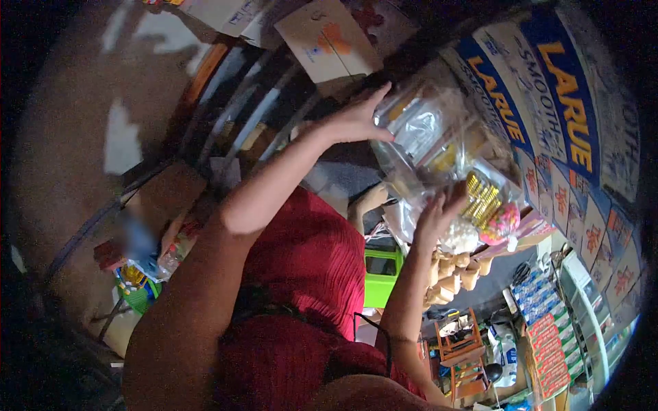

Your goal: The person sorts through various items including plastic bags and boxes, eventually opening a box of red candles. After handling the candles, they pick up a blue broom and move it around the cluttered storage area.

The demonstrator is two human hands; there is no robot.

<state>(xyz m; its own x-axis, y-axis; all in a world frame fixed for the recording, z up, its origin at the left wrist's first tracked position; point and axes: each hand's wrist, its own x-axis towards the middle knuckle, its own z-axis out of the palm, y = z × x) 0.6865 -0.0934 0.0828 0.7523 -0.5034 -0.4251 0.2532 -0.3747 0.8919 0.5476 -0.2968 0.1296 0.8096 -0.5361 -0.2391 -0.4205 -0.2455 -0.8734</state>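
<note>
My left hand reaches up at the upper middle, thumb and fingers spread apart at the edge of a clear plastic bag. Lower and to the right, my right hand is closed on the lower part of the clear plastic, its fingertips slightly blurred. Right beside its fingers are shiny gold packets and a pink patterned bundle. Inside the bag, silver and yellowish contents show through, but glare hides what they are.
Stacked LARUE cartons line the right side. An open cardboard box lies at the top. A bright green container is below my hands. Wooden chairs and red and green boxes stand at the lower right.
</note>
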